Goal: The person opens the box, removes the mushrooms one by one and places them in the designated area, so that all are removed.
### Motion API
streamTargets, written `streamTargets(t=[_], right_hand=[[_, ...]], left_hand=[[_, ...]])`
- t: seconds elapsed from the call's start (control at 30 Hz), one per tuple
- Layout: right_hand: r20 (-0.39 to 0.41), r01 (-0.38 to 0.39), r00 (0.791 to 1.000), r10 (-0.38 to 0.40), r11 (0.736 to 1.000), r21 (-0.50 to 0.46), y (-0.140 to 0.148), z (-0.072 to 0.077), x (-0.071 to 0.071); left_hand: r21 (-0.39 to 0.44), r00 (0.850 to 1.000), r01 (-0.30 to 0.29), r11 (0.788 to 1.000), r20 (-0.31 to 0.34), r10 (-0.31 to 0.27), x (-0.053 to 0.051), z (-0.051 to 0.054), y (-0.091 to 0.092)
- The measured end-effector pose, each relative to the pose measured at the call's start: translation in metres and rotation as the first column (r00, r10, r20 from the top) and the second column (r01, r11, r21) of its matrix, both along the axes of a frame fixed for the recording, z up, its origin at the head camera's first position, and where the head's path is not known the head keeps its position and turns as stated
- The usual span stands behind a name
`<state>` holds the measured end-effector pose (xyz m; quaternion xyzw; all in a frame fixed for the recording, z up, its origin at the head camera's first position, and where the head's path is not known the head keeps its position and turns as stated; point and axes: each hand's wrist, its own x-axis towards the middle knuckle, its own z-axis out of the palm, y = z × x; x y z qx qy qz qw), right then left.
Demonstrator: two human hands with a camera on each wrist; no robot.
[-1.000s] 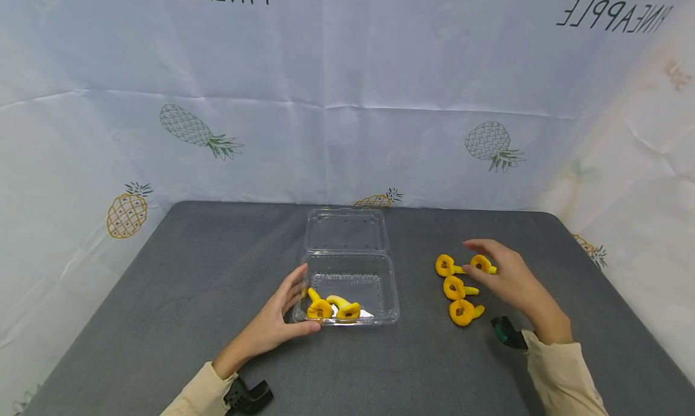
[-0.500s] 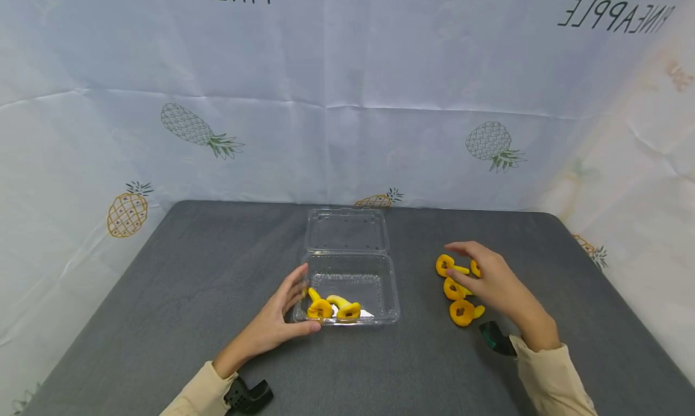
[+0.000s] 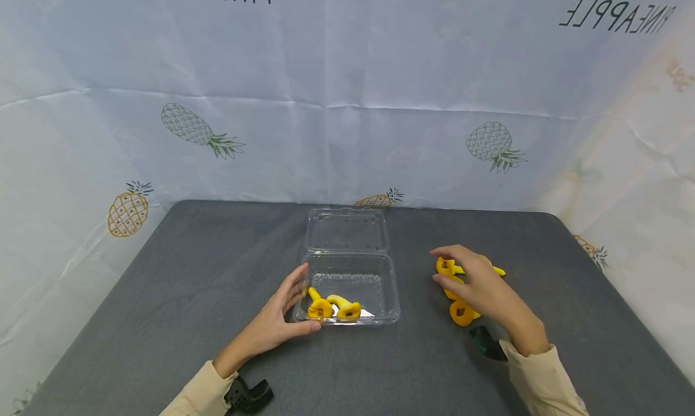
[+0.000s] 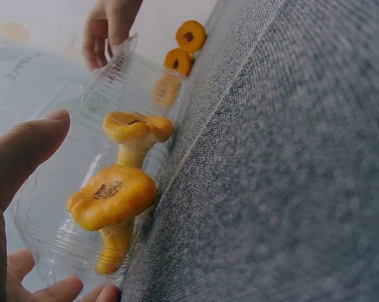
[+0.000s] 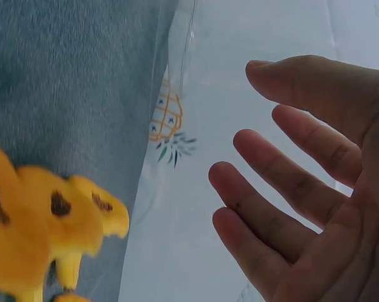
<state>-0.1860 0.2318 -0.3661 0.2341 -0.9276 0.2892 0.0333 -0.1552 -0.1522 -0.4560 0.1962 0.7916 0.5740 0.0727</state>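
A clear plastic clamshell container (image 3: pixel 374 289) stands with its lid raised back. Inside, along the front wall, lie two yellow chanterelle-like mushrooms, a left one (image 3: pixel 320 308) and a right one (image 3: pixel 349 310). My left hand (image 3: pixel 274 316) holds the container's front left corner, thumb at the front wall and fingers along the left side. Over a small group of similar mushrooms (image 3: pixel 461 313) on the right hovers my right hand (image 3: pixel 478 286), partly hiding them. Its fingers (image 5: pixel 284 220) are spread and hold nothing; in the right wrist view mushrooms (image 5: pixel 60 207) sit beside them.
The grey-covered table (image 3: pixel 217 271) runs back to a pale curtain (image 3: pixel 347 144) printed with pineapples. The container's lid (image 3: pixel 347 232) lies behind its base. A black wrist device is on each arm, the left one (image 3: pixel 250 397) resting near the table.
My right hand has moved left and slightly nearer over the mushroom group, covering more of it. The rightmost mushroom appears shifted slightly right. My left hand and the container have stayed still.
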Motion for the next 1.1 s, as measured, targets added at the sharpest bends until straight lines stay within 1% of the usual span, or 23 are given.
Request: streamTargets(t=[0.13,0.27,0.43,0.6,0.7,0.83,0.93,1.1], right_hand=[[0.009,-0.023,1.000,0.023,1.000,0.001,-0.008,-0.003,0.001],[0.007,-0.046,0.999,0.046,0.999,-0.005,-0.014,-0.003,0.003],[-0.004,-0.073,0.997,0.073,0.997,-0.031,-0.020,-0.002,0.006],[-0.025,-0.107,0.994,0.106,0.994,-0.028,-0.027,-0.001,0.010],[-0.011,-0.100,0.995,0.100,0.995,-0.029,-0.030,0.000,0.012],[0.028,-0.092,0.995,0.093,0.995,-0.036,-0.033,-0.001,0.014],[0.046,-0.116,0.992,0.119,0.991,-0.060,-0.036,-0.002,0.015],[0.069,-0.174,0.981,0.183,0.977,-0.126,-0.043,-0.003,0.018]], left_hand=[[0.002,1.000,0.002,1.000,0.011,-0.003,0.000,0.001,0.000],[0.003,1.000,0.007,1.000,0.008,-0.007,0.000,0.001,0.000],[0.008,1.000,0.009,1.000,0.004,-0.009,0.000,0.000,0.000],[0.010,1.000,0.004,1.000,-0.001,-0.004,0.000,-0.001,0.000],[0.006,1.000,0.000,1.000,-0.003,0.000,-0.001,-0.001,0.000],[0.003,1.000,-0.001,1.000,0.001,0.001,-0.001,-0.001,0.000],[0.007,1.000,0.003,1.000,-0.001,-0.003,-0.001,-0.002,0.000],[0.006,1.000,0.003,1.000,-0.001,-0.003,-0.001,-0.002,0.000]])
